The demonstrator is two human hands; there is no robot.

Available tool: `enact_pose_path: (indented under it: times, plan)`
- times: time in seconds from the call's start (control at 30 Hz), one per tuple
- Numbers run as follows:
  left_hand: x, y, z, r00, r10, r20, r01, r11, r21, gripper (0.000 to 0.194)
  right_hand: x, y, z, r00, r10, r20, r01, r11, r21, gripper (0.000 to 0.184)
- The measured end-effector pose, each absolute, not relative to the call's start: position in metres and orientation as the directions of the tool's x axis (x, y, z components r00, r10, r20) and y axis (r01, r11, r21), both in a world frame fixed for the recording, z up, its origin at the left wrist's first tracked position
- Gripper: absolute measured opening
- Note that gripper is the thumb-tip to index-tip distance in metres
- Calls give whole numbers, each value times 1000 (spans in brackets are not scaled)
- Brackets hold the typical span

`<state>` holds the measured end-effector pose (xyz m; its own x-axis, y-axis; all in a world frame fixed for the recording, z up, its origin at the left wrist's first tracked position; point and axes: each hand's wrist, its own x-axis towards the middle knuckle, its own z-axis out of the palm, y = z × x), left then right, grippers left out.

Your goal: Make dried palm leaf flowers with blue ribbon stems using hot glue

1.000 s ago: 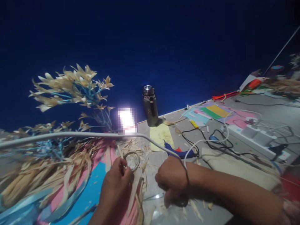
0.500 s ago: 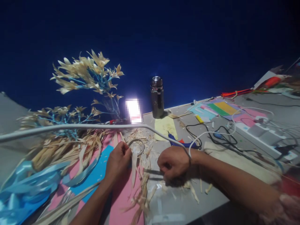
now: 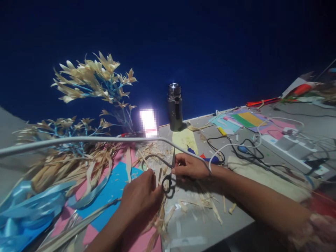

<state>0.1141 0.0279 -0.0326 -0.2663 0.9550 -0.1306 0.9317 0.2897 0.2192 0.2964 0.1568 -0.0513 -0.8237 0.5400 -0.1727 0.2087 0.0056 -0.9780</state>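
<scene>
My right hand (image 3: 187,166) is closed around the middle of a pair of scissors (image 3: 167,184). Their dark finger loops point down toward me, and the blade side points away. My left hand (image 3: 143,190) is closed, seen from its back, beside a thin grey-brown ring (image 3: 156,157). Its fingertips are partly hidden, but they appear to pinch the ring's near side. A pale husk strip (image 3: 158,174) shows between the hands. The ring's right side reaches the right fingertips; whether they touch it, I cannot tell.
A white cable (image 3: 86,140) crosses over the right wrist. Beyond stand a flask (image 3: 175,112) and husk flowers (image 3: 89,78). Blue ribbon (image 3: 34,199) and dried husks (image 3: 49,171) lie left. A blue glue gun (image 3: 211,160), folded cloth (image 3: 265,178) and power strip (image 3: 294,154) lie right.
My right hand has moved left and up to the ring, turning the scissors from pointing left to pointing away. My left hand has rolled so its back faces up. The view has shifted slightly.
</scene>
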Motion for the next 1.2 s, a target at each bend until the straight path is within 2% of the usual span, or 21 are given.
enact_pose_path:
  times: [0.13, 0.2, 0.23, 0.3, 0.33, 0.37, 0.43, 0.47, 0.57, 0.63, 0.73, 0.87, 1.0, 1.1, 1.2]
  plan:
    - [114, 28, -39, -299, 948, -107, 913, 317, 255, 23, 296, 153, -49, -816, 521, -249, 240, -86, -967, 23]
    - [107, 32, -40, -348, 936, -59, 855, 342, 390, 24, 295, 150, -44, -804, 525, -280, 242, -141, -960, 21]
    - [103, 34, -40, -365, 930, -46, 787, 335, 518, 23, 294, 148, -42, -790, 541, -289, 230, -175, -957, 20]
    - [98, 37, -38, -359, 928, -100, 480, 276, 833, 23, 293, 147, -37, -756, 591, -283, 176, -233, -957, 18]
    - [98, 38, -37, -326, 932, -155, 235, 239, 942, 21, 292, 146, -36, -738, 618, -270, 140, -251, -958, 17]
    - [100, 39, -36, -277, 938, -209, -24, 211, 977, 19, 291, 146, -36, -722, 643, -256, 106, -262, -959, 17]
    - [109, 37, -36, -189, 942, -276, -420, 176, 890, 26, 288, 146, -39, -711, 662, -238, 67, -272, -960, 16]
    - [115, 36, -38, -165, 945, -283, -521, 160, 839, 32, 286, 145, -43, -720, 654, -233, 60, -277, -959, 16]
    - [133, 32, -47, -67, 960, -271, -640, 167, 750, 34, 279, 137, -56, -791, 575, -208, 9, -329, -944, 23]
    - [141, 31, -53, -50, 959, -280, -694, 169, 700, 32, 275, 129, -65, -827, 522, -209, -51, -439, -897, 33]
    - [144, 30, -56, -81, 943, -321, -757, 151, 636, 29, 271, 119, -75, -837, 493, -239, -109, -577, -809, 40]
    - [139, 32, -54, -160, 934, -320, -748, 97, 657, 29, 271, 117, -82, -824, 490, -284, -61, -575, -816, 33]
    - [134, 35, -51, -234, 922, -309, -705, 58, 707, 34, 274, 120, -80, -888, 356, -292, 33, -584, -811, 27]
    - [135, 34, -47, -260, 912, -316, -677, 61, 733, 37, 276, 118, -74, -941, 234, -246, 59, -602, -796, 34]
    - [142, 30, -40, -233, 914, -332, -663, 100, 742, 36, 276, 113, -73, -944, 223, -243, 54, -623, -780, 38]
